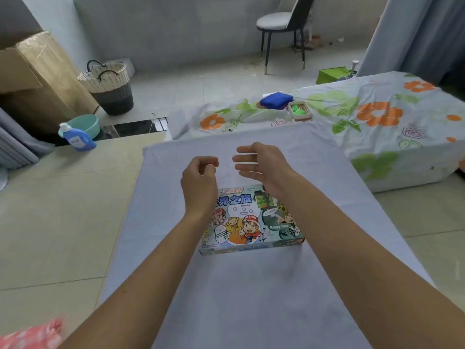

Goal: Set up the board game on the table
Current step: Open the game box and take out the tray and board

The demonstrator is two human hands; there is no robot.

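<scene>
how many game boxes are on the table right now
1. The colourful cartoon-printed cardboard game box lies closed on the pale lilac cloth-covered table, partly under the forearms; the left hand and right hand are raised above it, touching nothing. No others visible.

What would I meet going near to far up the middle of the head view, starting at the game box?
Game box → left hand and right hand, held above the table → blue cloth on the flowered sheet → chair.
</scene>
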